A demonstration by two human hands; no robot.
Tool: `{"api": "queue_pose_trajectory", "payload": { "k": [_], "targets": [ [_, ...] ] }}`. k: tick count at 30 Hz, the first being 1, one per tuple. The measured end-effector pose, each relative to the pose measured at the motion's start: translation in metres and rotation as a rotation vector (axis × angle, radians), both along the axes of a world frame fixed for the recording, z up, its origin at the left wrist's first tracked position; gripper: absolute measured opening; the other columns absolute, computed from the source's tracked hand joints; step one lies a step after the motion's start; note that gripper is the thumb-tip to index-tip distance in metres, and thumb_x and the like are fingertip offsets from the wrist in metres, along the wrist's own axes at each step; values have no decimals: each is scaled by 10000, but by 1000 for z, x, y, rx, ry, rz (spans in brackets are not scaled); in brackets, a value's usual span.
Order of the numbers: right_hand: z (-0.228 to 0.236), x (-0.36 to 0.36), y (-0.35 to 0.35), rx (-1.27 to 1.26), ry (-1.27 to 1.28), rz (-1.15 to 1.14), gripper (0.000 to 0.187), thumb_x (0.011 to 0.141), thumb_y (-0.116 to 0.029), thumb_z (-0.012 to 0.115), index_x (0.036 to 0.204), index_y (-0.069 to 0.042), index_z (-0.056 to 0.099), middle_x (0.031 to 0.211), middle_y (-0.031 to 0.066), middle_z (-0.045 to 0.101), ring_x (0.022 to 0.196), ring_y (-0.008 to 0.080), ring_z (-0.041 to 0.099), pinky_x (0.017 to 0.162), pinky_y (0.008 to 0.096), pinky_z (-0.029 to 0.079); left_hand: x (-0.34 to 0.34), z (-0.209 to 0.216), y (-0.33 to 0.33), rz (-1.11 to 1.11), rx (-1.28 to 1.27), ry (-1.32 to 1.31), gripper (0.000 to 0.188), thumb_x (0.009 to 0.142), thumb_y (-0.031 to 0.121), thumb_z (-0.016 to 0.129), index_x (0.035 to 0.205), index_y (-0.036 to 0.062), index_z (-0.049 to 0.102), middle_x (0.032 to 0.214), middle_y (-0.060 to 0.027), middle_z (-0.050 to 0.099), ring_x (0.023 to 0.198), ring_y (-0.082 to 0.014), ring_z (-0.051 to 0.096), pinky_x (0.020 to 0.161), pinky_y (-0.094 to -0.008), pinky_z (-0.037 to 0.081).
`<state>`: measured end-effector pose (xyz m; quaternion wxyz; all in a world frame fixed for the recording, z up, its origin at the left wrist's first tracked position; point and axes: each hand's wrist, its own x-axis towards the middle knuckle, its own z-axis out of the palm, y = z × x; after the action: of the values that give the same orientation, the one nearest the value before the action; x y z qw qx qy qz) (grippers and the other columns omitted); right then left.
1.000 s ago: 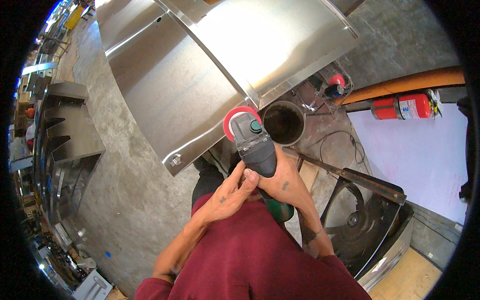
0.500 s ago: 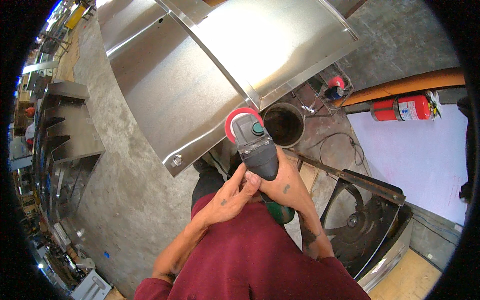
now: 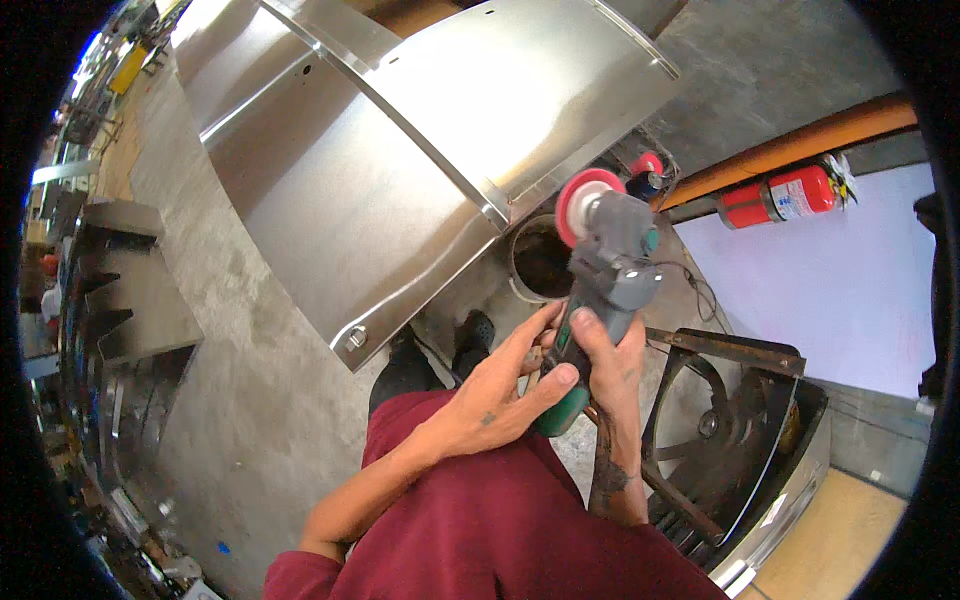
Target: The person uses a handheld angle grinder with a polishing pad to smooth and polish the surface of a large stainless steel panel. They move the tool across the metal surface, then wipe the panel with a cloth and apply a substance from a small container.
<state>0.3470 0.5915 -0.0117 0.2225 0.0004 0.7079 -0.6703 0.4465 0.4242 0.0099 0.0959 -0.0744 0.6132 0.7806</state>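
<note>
Head view showed me the grinder (image 3: 603, 268) angled upward to the right of the metal sheet (image 3: 350, 180), partly in front of the bucket (image 3: 516, 275), the right hand (image 3: 618, 368) clasped around its body and the left hand (image 3: 488, 402) against its handle, how firmly I couldn't tell. I judged this repositioning; the next move called for a steady two-handed grip. Half a second earlier, its red disc (image 3: 576, 205) had overlapped the sheet's edge.

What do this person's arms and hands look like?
The left hand and right hand wear no gloves. A small dark mark shows on the left one; a bigger dark patch covers the right forearm. The sleeves are short and maroon.
</note>
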Motion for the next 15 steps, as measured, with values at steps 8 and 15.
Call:
{"api": "queue_pose_trajectory", "payload": {
  "k": [8, 15],
  "targets": [
    [0, 51, -51, -204, -14, -452, 473, 1063, -401, 754, 1181, 44, 649, 994, 163, 744, 830, 269, 793, 754, 437, 697, 38, -47, -25, -333, -168, -26, 838, 1132, 472, 707, 1583, -126, 330, 1261, -368, 682, 1154, -438, 732, 988, -509, 561],
    [-27, 74, -82, -174, -132, -559, 550, 1073, -504, 755, 1248, -3, 611, 936, 123, 726, 744, 232, 774, 652, 397, 670, 47, -72, -74, -540, -369, 77, 752, 1121, 605, 646, 1360, -98, 527, 1047, -344, 727, 1013, -492, 758, 879, -540, 586]
  ]
}}
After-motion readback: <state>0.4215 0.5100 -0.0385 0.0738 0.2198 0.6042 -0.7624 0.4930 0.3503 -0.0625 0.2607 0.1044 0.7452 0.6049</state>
